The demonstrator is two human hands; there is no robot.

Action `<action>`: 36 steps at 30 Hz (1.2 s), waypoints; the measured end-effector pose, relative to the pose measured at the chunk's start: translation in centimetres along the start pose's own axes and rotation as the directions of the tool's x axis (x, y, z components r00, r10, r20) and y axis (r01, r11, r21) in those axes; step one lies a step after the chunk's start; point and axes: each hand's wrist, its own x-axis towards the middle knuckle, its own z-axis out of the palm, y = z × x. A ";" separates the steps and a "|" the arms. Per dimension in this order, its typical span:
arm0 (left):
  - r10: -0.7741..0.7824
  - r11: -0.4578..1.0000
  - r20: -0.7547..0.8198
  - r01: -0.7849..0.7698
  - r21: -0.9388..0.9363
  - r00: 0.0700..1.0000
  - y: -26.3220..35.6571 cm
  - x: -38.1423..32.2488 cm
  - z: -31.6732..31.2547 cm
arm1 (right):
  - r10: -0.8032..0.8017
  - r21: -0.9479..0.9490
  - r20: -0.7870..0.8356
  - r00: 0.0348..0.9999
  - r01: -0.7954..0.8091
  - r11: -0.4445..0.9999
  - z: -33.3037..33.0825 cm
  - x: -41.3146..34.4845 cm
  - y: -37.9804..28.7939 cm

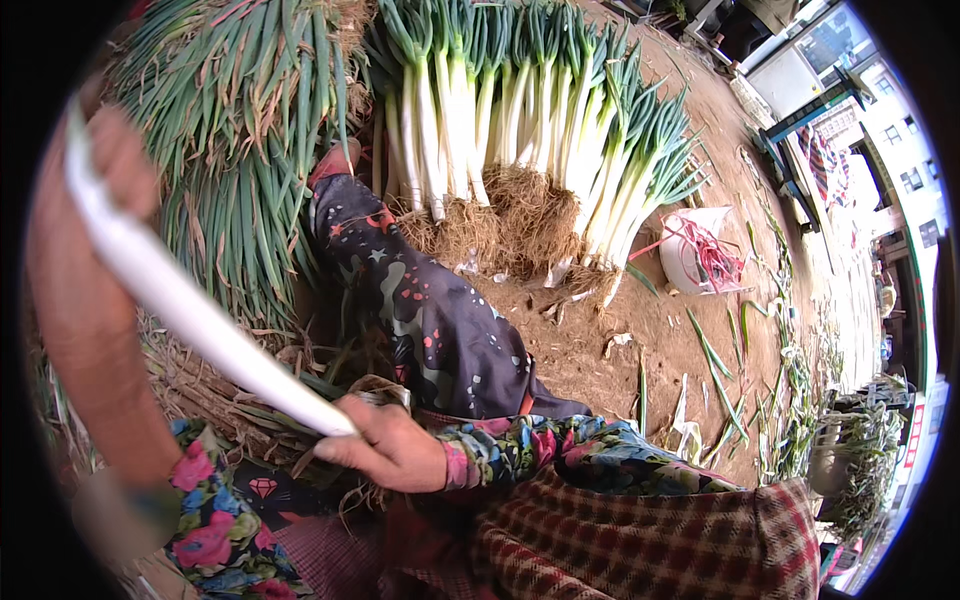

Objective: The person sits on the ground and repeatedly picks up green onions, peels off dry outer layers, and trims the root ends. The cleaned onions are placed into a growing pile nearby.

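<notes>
A long white leek stalk (pixel 217 322) slants across the left side, slightly bent. My right hand (pixel 394 448) pinches its lower end between thumb and fingers. At the upper left my left hand (pixel 124 161), blurred, is curled at the stalk's other end; its fingers are indistinct. A row of leeks (pixel 525 112) with white shafts and green tops lies past my outstretched leg, their brown roots (pixel 525 217) towards me. To the left is a big heap of green leek leaves (pixel 247 150), some dry at the tips. Dry stalks and husks (pixel 217 397) lie under the held stalk.
My leg in dark patterned trousers (pixel 435 315) reaches between the leaf heap and the leek row. A white container with pink ties (pixel 701 251) sits on the bare soil (pixel 592 360). Loose leaves (pixel 716 375) are scattered at right, near a bundle of greenery (pixel 862 450).
</notes>
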 end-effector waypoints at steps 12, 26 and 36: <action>-0.597 0.754 0.173 0.475 0.453 0.783 -10.4 -9.1 0.8 | 0.081 -0.623 -0.712 0.697 -0.681 0.385 -36.7 -3.3 22.3; -0.406 0.765 -0.209 0.456 0.455 0.890 -8.1 -8.7 -13.8 | 0.083 -0.604 -0.734 0.674 -0.704 0.372 -43.0 -5.8 29.0; -0.159 0.846 -0.559 0.405 0.347 0.813 -3.7 -10.6 -26.0 | -0.163 -0.354 0.368 0.915 0.300 0.886 -0.1 15.0 13.2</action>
